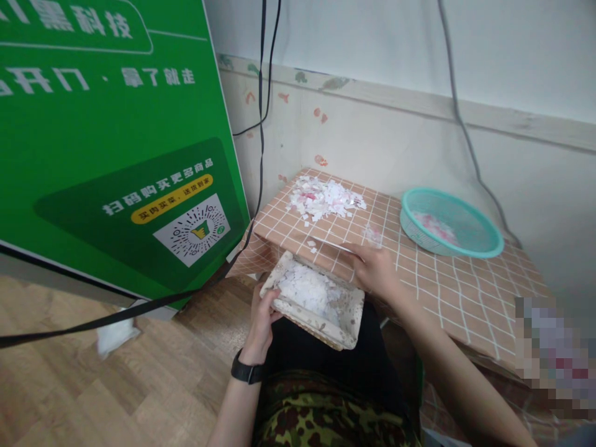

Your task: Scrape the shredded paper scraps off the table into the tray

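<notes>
My left hand [266, 313] grips the near left corner of a small rectangular basket [345, 335] with a pale, patterned lining. White paper scraps [310, 287] lie in the basket, which is tilted just below the table edge. My right hand [375, 267] is closed on a thin, flat strip [328, 243], seen nearly edge-on above the table's front edge; its exact kind is unclear. A couple of loose scraps [312, 246] lie by the strip's tip. Farther back on the table is a heap of white and pink paper scraps [326, 197].
A turquoise mesh basket [451, 248] with pinkish scraps stands at the right on the checked tablecloth [419, 292]. A green cabinet panel [116, 124] rises at the left. A black strap [177, 301] crosses before it. Cables hang along the wall.
</notes>
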`<state>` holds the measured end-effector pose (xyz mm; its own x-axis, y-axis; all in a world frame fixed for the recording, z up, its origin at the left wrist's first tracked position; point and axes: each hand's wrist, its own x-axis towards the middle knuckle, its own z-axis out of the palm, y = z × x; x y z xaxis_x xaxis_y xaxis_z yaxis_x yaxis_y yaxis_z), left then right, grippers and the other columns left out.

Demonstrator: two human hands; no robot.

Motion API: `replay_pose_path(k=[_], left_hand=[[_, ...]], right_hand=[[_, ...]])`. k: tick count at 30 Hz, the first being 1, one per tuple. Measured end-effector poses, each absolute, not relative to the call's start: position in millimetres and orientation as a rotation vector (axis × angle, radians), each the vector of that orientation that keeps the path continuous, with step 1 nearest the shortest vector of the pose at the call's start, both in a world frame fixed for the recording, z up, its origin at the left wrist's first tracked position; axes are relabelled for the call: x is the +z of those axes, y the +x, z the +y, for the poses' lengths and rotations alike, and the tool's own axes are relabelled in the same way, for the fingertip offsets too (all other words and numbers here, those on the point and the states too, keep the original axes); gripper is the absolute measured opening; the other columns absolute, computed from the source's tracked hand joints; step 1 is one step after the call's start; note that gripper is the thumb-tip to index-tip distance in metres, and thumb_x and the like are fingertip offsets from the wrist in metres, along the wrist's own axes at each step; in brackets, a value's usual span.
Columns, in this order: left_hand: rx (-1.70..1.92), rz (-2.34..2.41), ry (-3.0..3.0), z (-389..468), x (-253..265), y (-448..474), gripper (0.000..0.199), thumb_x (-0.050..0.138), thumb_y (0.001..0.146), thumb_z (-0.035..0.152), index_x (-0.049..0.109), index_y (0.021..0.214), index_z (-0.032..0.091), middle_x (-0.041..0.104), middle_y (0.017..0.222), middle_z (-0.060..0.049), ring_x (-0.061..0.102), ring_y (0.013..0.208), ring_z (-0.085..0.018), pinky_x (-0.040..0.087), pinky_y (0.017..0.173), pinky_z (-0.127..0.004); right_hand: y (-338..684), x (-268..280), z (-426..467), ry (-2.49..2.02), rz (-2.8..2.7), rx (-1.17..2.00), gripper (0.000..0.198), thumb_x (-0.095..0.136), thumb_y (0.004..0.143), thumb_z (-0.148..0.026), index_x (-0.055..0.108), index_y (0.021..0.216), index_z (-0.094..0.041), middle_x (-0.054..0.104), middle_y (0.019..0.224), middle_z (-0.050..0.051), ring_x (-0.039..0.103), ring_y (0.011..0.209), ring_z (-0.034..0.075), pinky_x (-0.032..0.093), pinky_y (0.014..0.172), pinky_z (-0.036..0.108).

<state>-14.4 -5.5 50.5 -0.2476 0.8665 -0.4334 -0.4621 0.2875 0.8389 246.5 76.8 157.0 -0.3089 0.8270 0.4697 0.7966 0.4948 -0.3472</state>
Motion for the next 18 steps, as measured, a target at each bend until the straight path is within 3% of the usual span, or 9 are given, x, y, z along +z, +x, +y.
replay_pose_path(k=[10,18], left_hand=[[1.310,1.246,0.406,-5.8,49.6,-15.3,0.044,0.074,0.071,0.041,0.061,0.107,0.019,0.068,0.094,-0.004,0.066,0.081,-0.022,0.058,0.066,-0.034],[1.294,1.255,0.375,-7.2,45.6,-14.7,0.050,0.075,0.069,0.039,0.061,0.113,0.021,0.070,0.093,-0.003,0.068,0.079,-0.023,0.058,0.066,-0.033]], right_hand=[[258.3,182.0,32.6,-1.309,-2.203,0.244,0.027,0.054,0.097,-0.026,0.078,0.107,-0.023,0.081,0.087,0.004,0.075,0.069,0.019,0.054,0.062,0.028],[277.6,209.3,80.3,-1.395,-2.140,0.099,0.026,0.056,0.094,-0.033,0.080,0.097,-0.023,0.081,0.089,0.007,0.073,0.069,0.021,0.051,0.064,0.030]])
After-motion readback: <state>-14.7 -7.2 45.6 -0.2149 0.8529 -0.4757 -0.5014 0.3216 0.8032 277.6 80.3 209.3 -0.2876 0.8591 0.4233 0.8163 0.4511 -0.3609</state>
